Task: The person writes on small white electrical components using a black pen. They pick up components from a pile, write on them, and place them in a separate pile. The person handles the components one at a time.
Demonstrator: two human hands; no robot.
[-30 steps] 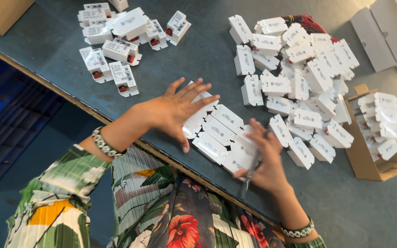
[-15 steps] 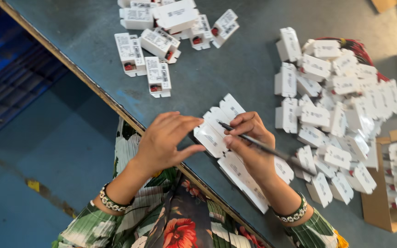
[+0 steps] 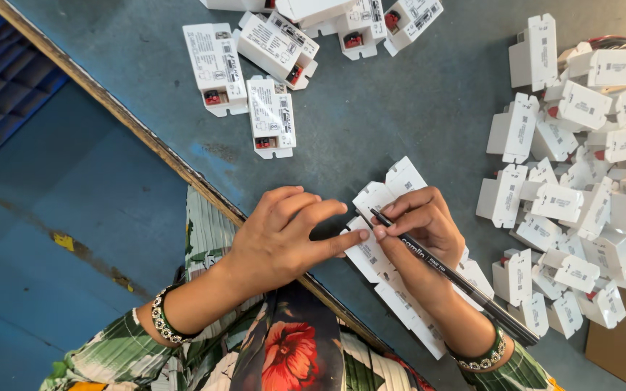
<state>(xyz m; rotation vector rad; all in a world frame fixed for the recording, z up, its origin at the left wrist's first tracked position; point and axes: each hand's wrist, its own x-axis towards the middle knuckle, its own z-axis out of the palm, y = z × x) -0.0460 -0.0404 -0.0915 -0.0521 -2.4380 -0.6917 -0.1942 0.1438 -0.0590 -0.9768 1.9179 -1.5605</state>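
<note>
My right hand (image 3: pixel 422 228) grips a black marker pen (image 3: pixel 465 286), its tip down on a row of small white plastic units (image 3: pixel 389 190) lined up along the near table edge. My left hand (image 3: pixel 284 235) lies flat beside it, index finger pressing on the nearest white unit (image 3: pixel 367 253) in that row. Both wrists wear beaded bracelets. The row continues under my right forearm toward the lower right (image 3: pixel 407 311).
A large heap of the same white units (image 3: pixel 581 166) covers the right side of the blue-grey table (image 3: pixel 371 108). A smaller group with red connectors (image 3: pixel 269 72) lies at the top. A cardboard box (image 3: pixel 617 347) stands at the lower right. The table's wooden edge (image 3: pixel 139 127) runs diagonally, with blue floor to its left.
My hands came together over the row of units. The left hand pulled in from a flat spread to pressing one unit, and the right hand brought the marker tip onto the row.
</note>
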